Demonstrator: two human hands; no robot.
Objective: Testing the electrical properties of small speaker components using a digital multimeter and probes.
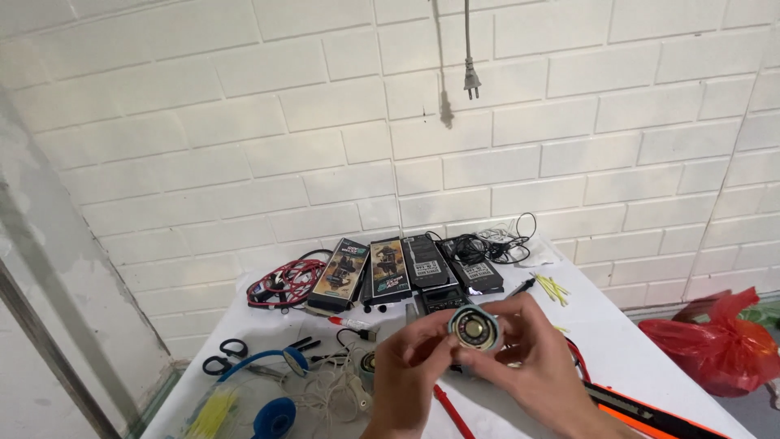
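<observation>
A white brick wall (244, 138) fills most of the view, with a grey power plug (471, 80) hanging down on its cord near the top. Below it stands the surface (634, 325), covered in white. On the floor to the right lies a crumpled red plastic bag (719, 341).

At the back of the surface, a row of flat boxes (382, 272) leans side by side, some with printed fronts, some black. A coil of red and black cables (284, 283) lies to their left, a tangle of thin black and white wires (496, 244) to their right, and a bunch of yellow sticks (551, 286) just beyond. An orange and black tool (642, 410) runs along the near right edge. At the near left sit blue headphones (272, 390), black-handled scissors (223, 356), white cords (329, 394) and a bundle of yellow ties (213, 415).

The hands meet above the middle of the surface, hiding part of the black device behind them. The left hand (402, 382) and the right hand (540, 366) both grasp a small round speaker part (475, 328) with their fingertips, holding it up, face toward the camera. It has a pale rim, a dark ring inside and a lighter centre.
</observation>
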